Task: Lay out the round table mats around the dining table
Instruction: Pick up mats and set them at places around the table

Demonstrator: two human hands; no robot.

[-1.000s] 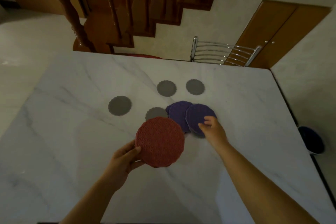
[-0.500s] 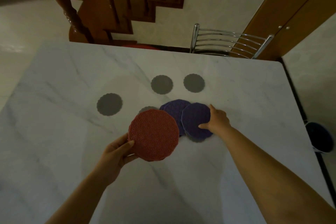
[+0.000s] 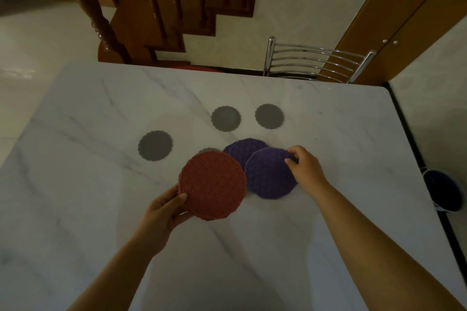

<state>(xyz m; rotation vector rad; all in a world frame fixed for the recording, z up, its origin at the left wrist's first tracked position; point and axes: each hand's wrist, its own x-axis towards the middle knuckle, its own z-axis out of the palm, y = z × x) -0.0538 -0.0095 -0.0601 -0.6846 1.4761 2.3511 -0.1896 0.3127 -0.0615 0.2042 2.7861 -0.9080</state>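
Red mat point(image 3: 212, 185) is pinched at its near edge by the left hand point(image 3: 161, 212), just above the marble table point(image 3: 101, 209). To its right, the right hand point(image 3: 304, 168) pinches the front purple mat point(image 3: 270, 174). Lift it clear, so the back purple mat point(image 3: 242, 150) underneath doesn't slide.

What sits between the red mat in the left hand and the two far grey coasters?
In the head view, a purple mat and a mostly hidden grey coaster lie between the red mat and the far coasters.

Two overlapping mats point(image 3: 270, 174) mid-table point(image 3: 328, 247), another mat point(image 3: 212, 184) left, four coasters point(image 3: 155, 145) behind.
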